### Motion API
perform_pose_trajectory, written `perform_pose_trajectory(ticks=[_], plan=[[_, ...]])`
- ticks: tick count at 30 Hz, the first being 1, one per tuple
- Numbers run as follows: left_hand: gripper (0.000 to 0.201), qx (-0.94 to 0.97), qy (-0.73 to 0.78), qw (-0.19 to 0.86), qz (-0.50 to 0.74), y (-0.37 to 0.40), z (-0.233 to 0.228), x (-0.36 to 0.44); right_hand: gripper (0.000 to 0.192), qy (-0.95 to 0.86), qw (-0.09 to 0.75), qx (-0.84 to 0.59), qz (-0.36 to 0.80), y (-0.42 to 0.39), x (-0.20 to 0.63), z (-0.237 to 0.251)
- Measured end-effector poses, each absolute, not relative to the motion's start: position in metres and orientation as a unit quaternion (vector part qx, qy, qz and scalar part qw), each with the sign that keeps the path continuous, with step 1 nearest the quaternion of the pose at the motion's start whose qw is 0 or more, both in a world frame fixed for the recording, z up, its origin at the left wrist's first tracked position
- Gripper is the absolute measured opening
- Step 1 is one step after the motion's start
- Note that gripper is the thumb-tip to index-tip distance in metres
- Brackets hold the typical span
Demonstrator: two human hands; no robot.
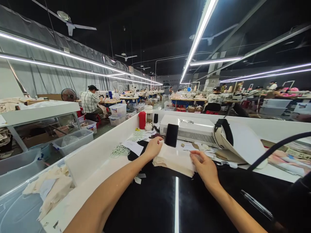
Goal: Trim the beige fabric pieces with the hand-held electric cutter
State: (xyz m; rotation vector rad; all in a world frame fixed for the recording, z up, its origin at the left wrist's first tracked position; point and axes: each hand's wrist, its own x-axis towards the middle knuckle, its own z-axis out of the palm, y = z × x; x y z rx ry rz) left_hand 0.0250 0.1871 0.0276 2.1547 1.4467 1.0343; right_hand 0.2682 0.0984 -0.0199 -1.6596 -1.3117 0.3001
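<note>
Both hands rest on the cream fabric stack (175, 159): left hand (153, 148) flat, right hand (205, 166) pinching its edge, whole pile looks still unsorted

A stack of cream fabric pieces (175, 159) is lying on a glossy black worktop (157, 200), showing pale between the left hand (153, 148) and right hand (205, 166). At twelve o'clock a black phone (171, 135) is standing out against a white metal machine (191, 129). A red bottle (142, 120) is glowing at eleven o'clock near white cord coils (120, 150). Far off at ten o'clock, a person's checked shirt (89, 101) is showing green and white, while cream scraps (52, 191) are filling a clear bin at eight o'clock.
</note>
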Motion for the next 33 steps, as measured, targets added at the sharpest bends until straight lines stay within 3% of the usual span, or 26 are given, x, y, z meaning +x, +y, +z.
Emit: perform_pose_trajectory(ticks=[12,22,27,33], plan=[[0.035,0.767,0.552,0.174,0.278,0.178,0.008,0.024,0.02,-0.653,0.362,-0.665,0.01,0.106,0.274,-0.045],[0.035,0.776,0.581,0.127,0.21,0.15,0.057,-0.049,0.037,-0.676,0.426,-0.601,0.022,0.076,0.247,-0.038],[0.035,0.748,0.641,0.073,0.153,0.126,0.085,-0.128,0.032,-0.695,0.446,-0.559,0.072,0.048,0.227,-0.027],[0.036,0.702,0.701,0.089,0.088,0.095,0.075,-0.191,0.028,-0.703,0.448,-0.535,0.136,0.024,0.215,-0.022]])
